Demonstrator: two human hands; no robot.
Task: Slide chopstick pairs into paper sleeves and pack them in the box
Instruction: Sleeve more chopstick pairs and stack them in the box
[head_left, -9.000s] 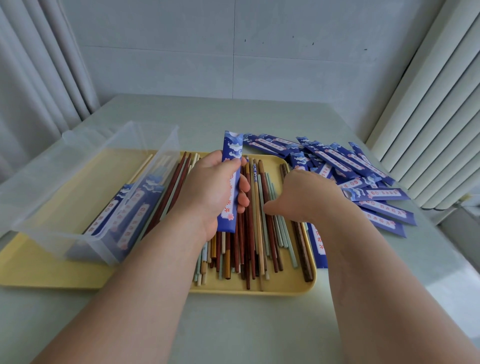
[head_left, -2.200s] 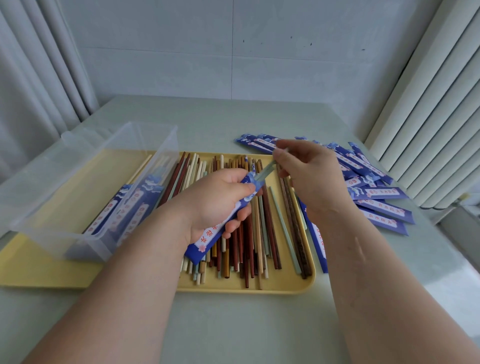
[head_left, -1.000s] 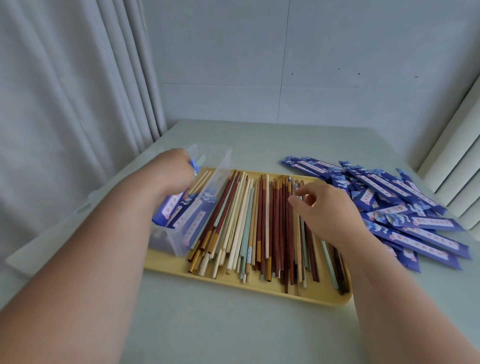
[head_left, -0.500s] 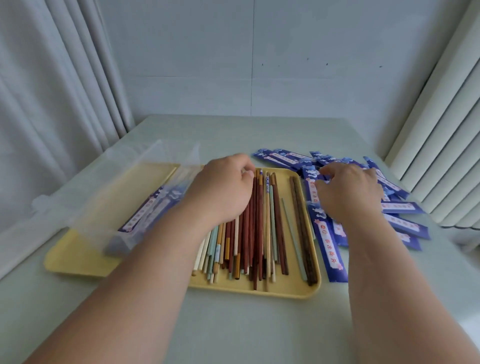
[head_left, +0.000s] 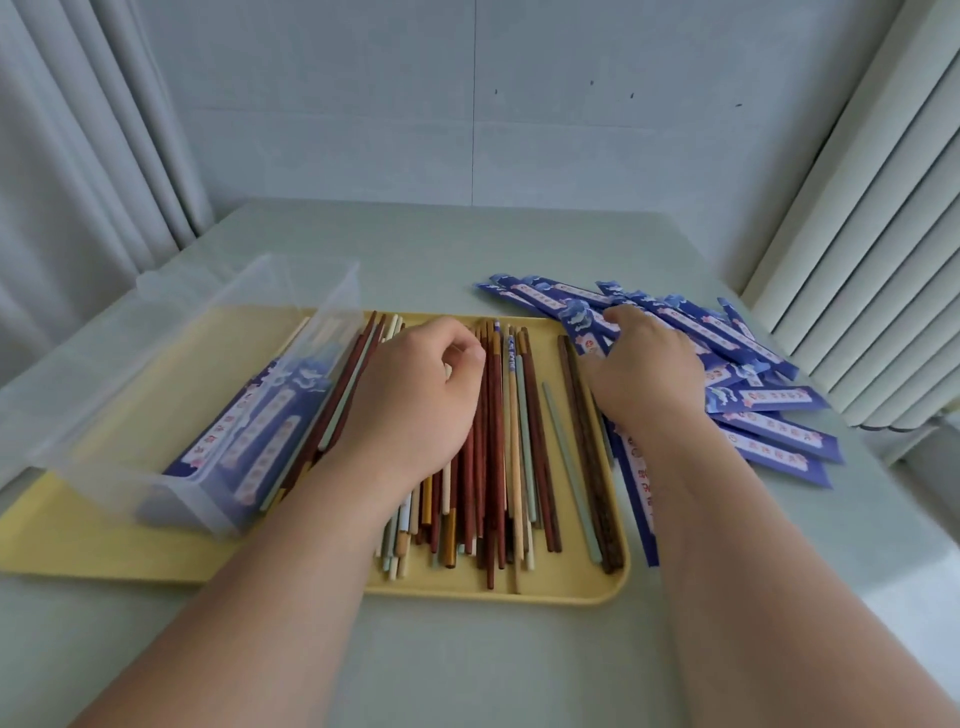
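Left hand (head_left: 415, 400) has come out of the box (head_left: 130, 441) on the tray's (head_left: 78, 540) left half and is over the loose chopsticks (head_left: 498, 467) mid-tray, fingers curled in, can't tell if it's got any. Right hand (head_left: 644, 374) moved just past the tray's right edge onto the blue sleeves (head_left: 769, 431) on the desk (head_left: 467, 665), fingers lying loose on them.
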